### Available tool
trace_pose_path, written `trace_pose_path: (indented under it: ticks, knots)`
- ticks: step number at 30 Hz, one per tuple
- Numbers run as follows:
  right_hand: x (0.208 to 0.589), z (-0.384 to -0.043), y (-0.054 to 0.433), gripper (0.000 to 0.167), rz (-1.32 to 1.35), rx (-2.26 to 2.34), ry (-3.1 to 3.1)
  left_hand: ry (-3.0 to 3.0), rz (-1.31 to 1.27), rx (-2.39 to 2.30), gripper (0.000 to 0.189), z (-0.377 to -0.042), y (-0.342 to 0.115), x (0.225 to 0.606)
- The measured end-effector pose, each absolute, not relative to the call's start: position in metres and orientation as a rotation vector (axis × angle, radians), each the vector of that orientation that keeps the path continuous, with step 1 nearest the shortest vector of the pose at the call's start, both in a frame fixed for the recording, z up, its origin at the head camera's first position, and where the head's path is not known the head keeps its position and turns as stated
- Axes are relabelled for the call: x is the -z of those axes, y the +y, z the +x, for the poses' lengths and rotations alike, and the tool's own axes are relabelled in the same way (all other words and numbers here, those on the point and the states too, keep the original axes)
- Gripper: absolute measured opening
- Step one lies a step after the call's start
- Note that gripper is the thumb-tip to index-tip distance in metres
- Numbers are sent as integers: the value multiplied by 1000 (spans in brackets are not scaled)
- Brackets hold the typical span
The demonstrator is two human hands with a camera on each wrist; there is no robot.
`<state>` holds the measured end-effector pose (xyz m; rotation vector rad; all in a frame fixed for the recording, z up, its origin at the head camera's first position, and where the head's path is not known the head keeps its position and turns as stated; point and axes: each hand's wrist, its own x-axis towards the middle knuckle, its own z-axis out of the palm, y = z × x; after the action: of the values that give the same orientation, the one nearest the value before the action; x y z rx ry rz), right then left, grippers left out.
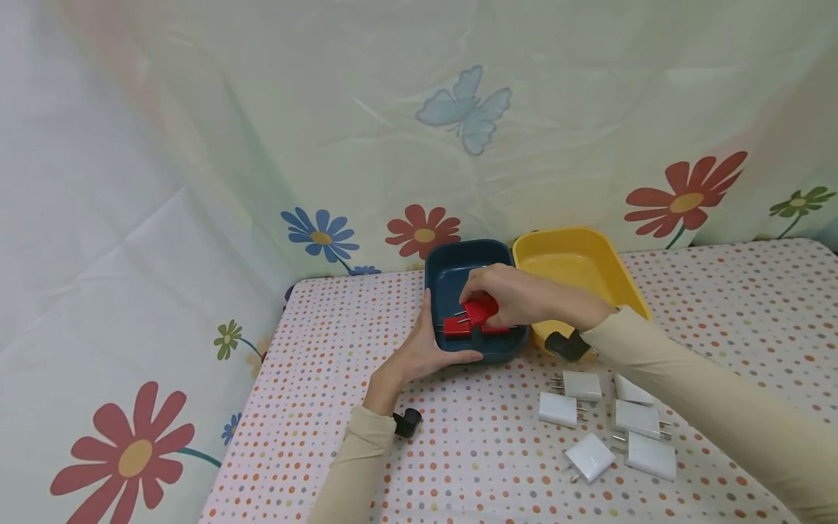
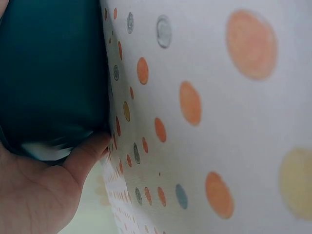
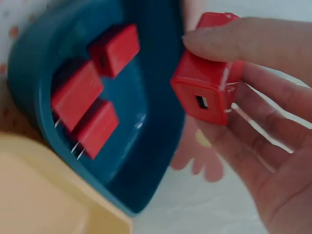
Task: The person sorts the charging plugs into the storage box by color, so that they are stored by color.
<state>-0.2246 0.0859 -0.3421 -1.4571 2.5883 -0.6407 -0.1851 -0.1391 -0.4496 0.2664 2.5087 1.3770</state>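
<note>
Right hand [image 1: 507, 293], fingers in a pinch, red charger [image 3: 201, 78] between thumb and fingertips, over blue tray [image 1: 452, 284]

Tray [image 1: 452, 282]: plain dark blue. Red adapters [image 1: 456, 327], in and just above the tray: plain red, silver prongs [image 3: 77, 149]. Container [image 1: 569, 268], right of the tray: plain yellow. White adapters [image 1: 590, 458], front-right of the tray: plain white. Bench [image 1: 478, 437], beneath the tray: pale pink, dotted orange, grey, yellow. Backdrop [image 1: 556, 58], behind the tray: pale cream-green, red flowers [image 1: 424, 234], light-blue butterfly [image 1: 466, 109]. Sleeves [image 1: 356, 455]: beige.
</note>
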Motion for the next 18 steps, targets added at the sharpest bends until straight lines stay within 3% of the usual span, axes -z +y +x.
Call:
trace_pose_path:
  ticks: [9, 18]
  knots:
    - [370, -266, 64, 36, -1321, 530, 2626, 2499, 278, -1386, 138, -184, -141, 448]
    - [393, -281, 40, 39, -1161, 524, 2636, 2484, 336, -1433, 136, -184, -140, 448]
